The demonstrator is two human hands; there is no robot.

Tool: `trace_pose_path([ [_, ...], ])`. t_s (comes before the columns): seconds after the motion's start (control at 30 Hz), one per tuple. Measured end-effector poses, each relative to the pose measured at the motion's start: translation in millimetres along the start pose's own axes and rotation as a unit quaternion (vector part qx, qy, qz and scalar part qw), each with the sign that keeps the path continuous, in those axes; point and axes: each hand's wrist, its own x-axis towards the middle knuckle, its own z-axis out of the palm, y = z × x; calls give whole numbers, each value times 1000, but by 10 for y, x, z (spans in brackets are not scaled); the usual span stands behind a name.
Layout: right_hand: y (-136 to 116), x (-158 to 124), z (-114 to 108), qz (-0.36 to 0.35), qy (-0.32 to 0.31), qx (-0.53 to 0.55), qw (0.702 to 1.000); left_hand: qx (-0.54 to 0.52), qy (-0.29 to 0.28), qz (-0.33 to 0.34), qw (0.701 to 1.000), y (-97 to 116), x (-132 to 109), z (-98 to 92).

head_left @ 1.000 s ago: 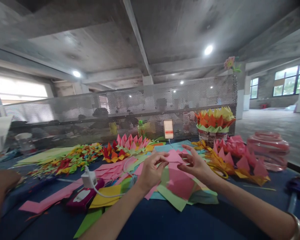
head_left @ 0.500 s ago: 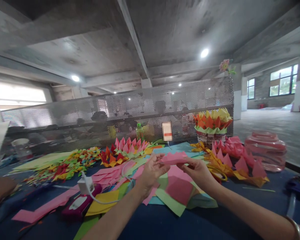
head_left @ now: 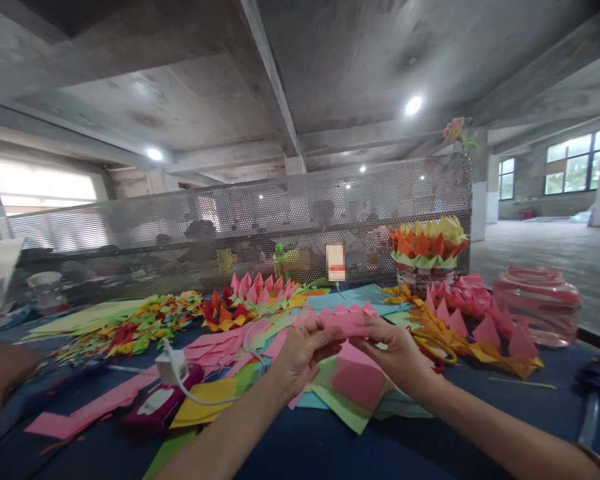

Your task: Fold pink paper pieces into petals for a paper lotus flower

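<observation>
Both my hands hold a folded pink paper piece point(head_left: 347, 320) just above the table. My left hand point(head_left: 300, 353) pinches its left end with the thumb on top. My right hand point(head_left: 397, 353) grips its right end with curled fingers. Below them lies a pile of coloured paper sheets point(head_left: 355, 390), with a pink square on top of green and teal ones.
Folded paper flowers point(head_left: 253, 297) and a paper-covered basket point(head_left: 427, 257) stand behind, in front of a perforated metal screen point(head_left: 230, 220). A phone with a white charger point(head_left: 173, 367) lies left. Pink plastic containers point(head_left: 540, 300) sit right. Another person's hand point(head_left: 3, 373) shows at the far left.
The pink paper was lifted off the pile and is now held lower and more tightly folded between both hands. My hands have closed in on it.
</observation>
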Motion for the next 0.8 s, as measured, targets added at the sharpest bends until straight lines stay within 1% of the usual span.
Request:
trace_pose_path([
  [0.07,-3,-12,12,17,-4,0,1000,10,29,14,999,-4,8,-15],
  [0.13,20,-20,29,52,4,26,998,21,40,25,999,-8,15,-27],
  [0.27,94,3,54,116,52,156,979,37,27,35,998,-25,26,-36],
  [0.3,106,14,54,127,57,180,974,39,25,35,998,-31,28,-36],
  [0.37,121,32,48,140,38,203,968,42,24,33,998,-39,29,-35],
  [0.43,127,40,40,142,10,200,969,47,21,30,998,-40,22,-31],
  [0.5,134,38,34,143,-1,186,972,50,17,26,998,-32,10,-23],
  [0.8,120,19,34,165,15,171,971,48,3,15,999,-11,-7,4],
])
